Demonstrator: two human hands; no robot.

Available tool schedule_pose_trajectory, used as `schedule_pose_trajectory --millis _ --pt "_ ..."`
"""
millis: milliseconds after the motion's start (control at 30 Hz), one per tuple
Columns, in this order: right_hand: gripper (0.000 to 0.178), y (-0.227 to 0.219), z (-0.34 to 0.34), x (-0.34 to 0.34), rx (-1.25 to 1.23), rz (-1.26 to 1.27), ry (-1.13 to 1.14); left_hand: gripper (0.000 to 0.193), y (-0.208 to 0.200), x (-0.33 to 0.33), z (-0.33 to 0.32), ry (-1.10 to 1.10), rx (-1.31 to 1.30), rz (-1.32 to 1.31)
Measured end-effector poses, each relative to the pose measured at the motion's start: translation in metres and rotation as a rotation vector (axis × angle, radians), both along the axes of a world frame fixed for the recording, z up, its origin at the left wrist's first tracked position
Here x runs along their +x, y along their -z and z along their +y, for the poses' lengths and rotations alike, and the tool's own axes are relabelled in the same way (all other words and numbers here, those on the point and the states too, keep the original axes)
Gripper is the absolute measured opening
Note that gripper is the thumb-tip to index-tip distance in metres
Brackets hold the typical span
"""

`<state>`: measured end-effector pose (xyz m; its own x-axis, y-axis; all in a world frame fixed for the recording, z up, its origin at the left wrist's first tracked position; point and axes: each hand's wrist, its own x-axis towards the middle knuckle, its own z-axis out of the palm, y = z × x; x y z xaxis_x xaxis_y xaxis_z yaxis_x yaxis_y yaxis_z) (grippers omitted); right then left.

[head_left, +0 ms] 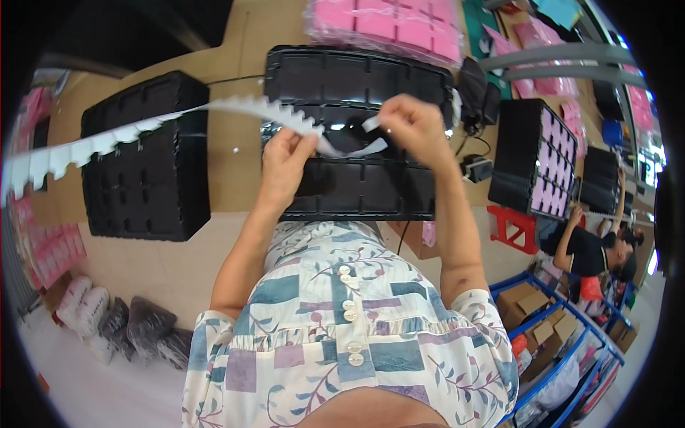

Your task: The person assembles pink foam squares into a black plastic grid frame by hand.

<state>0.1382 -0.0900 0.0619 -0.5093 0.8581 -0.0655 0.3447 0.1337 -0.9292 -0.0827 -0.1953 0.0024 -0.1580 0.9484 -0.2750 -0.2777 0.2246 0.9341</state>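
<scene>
My left hand (284, 164) pinches a long white strip (128, 134) with a saw-toothed edge. One side of the strip runs far out to the left; its short plain end curls to the right past my fingers. Up and to the right, my right hand (417, 128) is closed with a small white piece (371, 123) between thumb and fingers. That piece appears apart from the strip's end. Both hands are over a black plastic tray (364, 189) with a grid of shallow compartments, which sits before me at the table's edge.
Stacked black trays (146, 157) stand at the left. Pink blocks in clear wrap (385, 28) lie beyond the middle tray. At the right are another black stack (521, 157), a red stool (512, 230), a blue rack with cartons (549, 328), and a person in dark clothes (589, 250).
</scene>
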Motion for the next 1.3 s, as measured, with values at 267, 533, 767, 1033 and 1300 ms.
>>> schedule_pose_trajectory --millis 267,533,767,1033,1300 --pt "0.013 0.023 0.109 0.118 0.235 -0.461 0.017 0.010 -0.019 0.022 -0.023 0.436 -0.089 -0.232" --pt "0.017 0.053 0.122 0.106 0.560 -0.675 -0.142 0.007 -0.003 0.020 -0.016 0.191 -0.094 -0.240" --pt "0.010 0.060 0.126 0.107 0.630 -0.760 -0.152 0.009 0.010 0.006 0.005 0.006 -0.082 -0.189" --pt "0.013 0.069 0.116 0.098 0.845 -0.757 -0.137 0.015 0.015 -0.004 0.014 0.005 -0.086 -0.256" --pt "0.018 0.068 0.121 0.097 0.788 -0.770 -0.178 0.012 0.014 -0.006 0.014 -0.009 -0.123 -0.280"
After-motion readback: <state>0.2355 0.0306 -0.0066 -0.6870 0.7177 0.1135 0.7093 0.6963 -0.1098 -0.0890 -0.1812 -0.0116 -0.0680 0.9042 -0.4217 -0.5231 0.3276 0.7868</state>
